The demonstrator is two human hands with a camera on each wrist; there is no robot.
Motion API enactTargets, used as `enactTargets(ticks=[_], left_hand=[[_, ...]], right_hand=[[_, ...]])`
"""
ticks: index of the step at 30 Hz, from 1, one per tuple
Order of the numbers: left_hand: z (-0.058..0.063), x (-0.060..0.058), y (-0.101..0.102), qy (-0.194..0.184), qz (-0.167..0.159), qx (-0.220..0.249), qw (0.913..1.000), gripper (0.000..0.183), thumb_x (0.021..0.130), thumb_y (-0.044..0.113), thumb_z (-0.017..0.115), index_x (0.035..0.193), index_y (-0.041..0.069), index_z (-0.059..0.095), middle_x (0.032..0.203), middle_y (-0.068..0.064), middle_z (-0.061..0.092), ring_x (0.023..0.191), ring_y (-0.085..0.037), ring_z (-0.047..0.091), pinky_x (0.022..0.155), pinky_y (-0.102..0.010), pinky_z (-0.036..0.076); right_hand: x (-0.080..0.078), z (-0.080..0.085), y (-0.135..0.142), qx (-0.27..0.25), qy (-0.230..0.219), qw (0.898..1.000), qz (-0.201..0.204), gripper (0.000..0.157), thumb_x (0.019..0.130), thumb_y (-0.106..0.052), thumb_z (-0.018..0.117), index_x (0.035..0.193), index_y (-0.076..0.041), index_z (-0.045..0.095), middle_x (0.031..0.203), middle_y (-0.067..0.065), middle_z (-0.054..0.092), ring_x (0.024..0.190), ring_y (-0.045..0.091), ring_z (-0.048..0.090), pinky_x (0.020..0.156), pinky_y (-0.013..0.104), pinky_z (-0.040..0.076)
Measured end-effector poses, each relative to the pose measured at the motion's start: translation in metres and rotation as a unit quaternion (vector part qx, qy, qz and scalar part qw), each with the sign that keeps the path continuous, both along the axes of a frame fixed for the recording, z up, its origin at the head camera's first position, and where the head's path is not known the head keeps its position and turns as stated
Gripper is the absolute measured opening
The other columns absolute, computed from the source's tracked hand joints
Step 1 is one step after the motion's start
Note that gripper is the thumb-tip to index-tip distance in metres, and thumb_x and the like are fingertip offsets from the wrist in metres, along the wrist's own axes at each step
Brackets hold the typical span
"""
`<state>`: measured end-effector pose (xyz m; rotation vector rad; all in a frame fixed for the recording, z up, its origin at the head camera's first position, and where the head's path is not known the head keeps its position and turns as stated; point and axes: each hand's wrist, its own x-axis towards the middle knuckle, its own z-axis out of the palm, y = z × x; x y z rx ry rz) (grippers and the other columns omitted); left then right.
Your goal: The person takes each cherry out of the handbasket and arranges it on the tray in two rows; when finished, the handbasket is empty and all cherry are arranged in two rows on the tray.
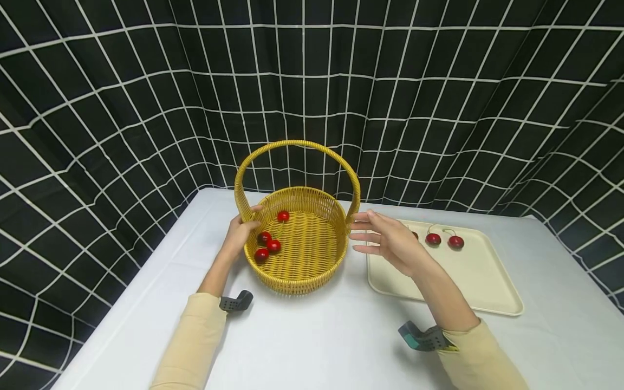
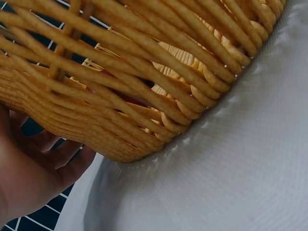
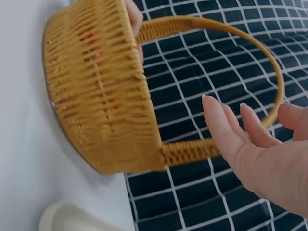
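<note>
While the left hand [image 1: 237, 234] grips the rim of the yellow wicker basket [image 1: 292, 284] beside one foot of its handle [image 1: 297, 143], the right hand [image 1: 397, 244], fingers extended and holding nothing, hovers near the opposite foot. Four red cherries [image 1: 273, 246] lie inside, toward the left. Rightward, a cream tray [image 1: 453, 281] bears three dark cherries [image 1: 433, 239], one partly hidden. White cloth [image 1: 302, 341] lies beneath; black gridded fabric [image 1: 312, 81] hangs behind.
</note>
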<state>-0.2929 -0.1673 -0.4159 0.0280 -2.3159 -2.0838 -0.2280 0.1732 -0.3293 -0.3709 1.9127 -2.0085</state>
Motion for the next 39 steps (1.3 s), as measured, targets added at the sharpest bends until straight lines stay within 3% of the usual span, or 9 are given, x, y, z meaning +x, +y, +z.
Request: enactTargets(ticks=[9, 17, 32, 39], left_hand=[[-0.001, 0.0, 0.0, 0.004, 0.0, 0.0, 1.0, 0.049, 0.09, 0.005, 0.048, 0.139, 0.008, 0.048, 0.141, -0.017, 0.044, 0.129, -0.031, 0.039, 0.107, -0.047, 0.027], [0.001, 0.001, -0.001, 0.004, 0.006, 0.001, 1.0, 0.049, 0.089, 0.005, 0.049, 0.139, 0.008, 0.048, 0.141, -0.017, 0.045, 0.128, -0.032, 0.04, 0.107, -0.048, 0.028], [0.0, 0.002, -0.001, 0.004, 0.005, 0.001, 1.0, 0.048, 0.09, 0.004, 0.048, 0.138, 0.008, 0.048, 0.14, -0.017, 0.045, 0.128, -0.031, 0.04, 0.107, -0.047, 0.027], [-0.002, -0.001, -0.001, 0.007, 0.008, -0.002, 0.9999, 0.048, 0.09, 0.004, 0.049, 0.138, 0.008, 0.049, 0.14, -0.016, 0.045, 0.128, -0.03, 0.041, 0.107, -0.045, 0.027]], right_hand=[[-0.005, -0.006, -0.033, -0.002, -0.011, 1.0, 0.003, 0.046, 0.102, -0.03, 0.043, 0.131, 0.006, 0.045, 0.12, 0.017, 0.055, 0.113, 0.036, 0.053, 0.088, 0.043, 0.05], [-0.012, -0.009, -0.061, 0.016, -0.027, 0.999, 0.023, 0.049, 0.102, -0.032, 0.043, 0.133, 0.005, 0.044, 0.13, 0.026, 0.049, 0.119, 0.041, 0.049, 0.09, 0.041, 0.049], [-0.023, -0.022, -0.105, 0.068, -0.089, 0.994, 0.019, 0.05, 0.1, -0.035, 0.047, 0.135, 0.002, 0.047, 0.129, 0.024, 0.051, 0.118, 0.04, 0.05, 0.089, 0.044, 0.049], [-0.024, -0.031, -0.119, 0.083, -0.095, 0.992, 0.021, 0.052, 0.1, -0.035, 0.047, 0.134, 0.003, 0.047, 0.129, 0.026, 0.051, 0.113, 0.04, 0.054, 0.079, 0.036, 0.054]])
